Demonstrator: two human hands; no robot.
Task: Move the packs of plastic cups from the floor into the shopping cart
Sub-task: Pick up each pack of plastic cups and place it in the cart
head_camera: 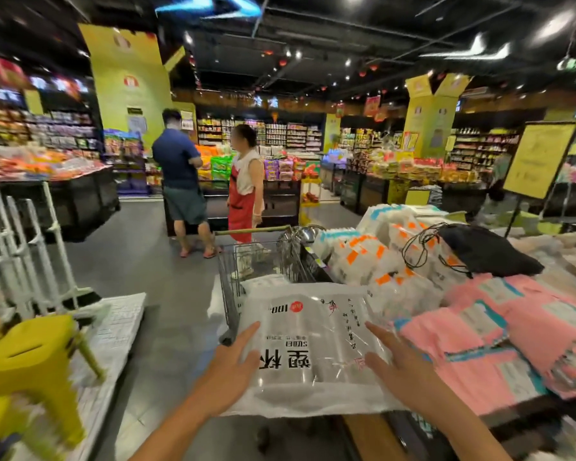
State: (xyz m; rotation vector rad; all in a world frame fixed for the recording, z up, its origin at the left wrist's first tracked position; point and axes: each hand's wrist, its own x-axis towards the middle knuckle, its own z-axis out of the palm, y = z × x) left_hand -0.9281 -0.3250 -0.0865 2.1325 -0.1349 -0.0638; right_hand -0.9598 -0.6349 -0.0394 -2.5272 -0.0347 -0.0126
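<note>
Plastic cups (310, 341) are sealed flat in clear wrap with big black writing on it. A person holds them up in the air between two hands. The left hand (233, 364) lies flat against the left edge, with its fingers straight. The right hand (396, 357) rests on the right side, with its fingers straight and spread. Neither hand curls round the wrap. The cups hang right at the near end of the shopping cart (263, 261) and hide that end of it. Something white (263, 281) lies low in the cart, but I cannot tell what it is.

Just right of the cart is a table piled with pink packs (512, 327) and white packs with orange labels (363, 254). A black bag (486, 251) sits on top of those. On the left stands a yellow stool (30, 361), with a white rack (20, 241) behind it. Farther off, past the cart, two people stand by the shelves, one in a blue shirt (177, 161) and one in a red apron (243, 194).
</note>
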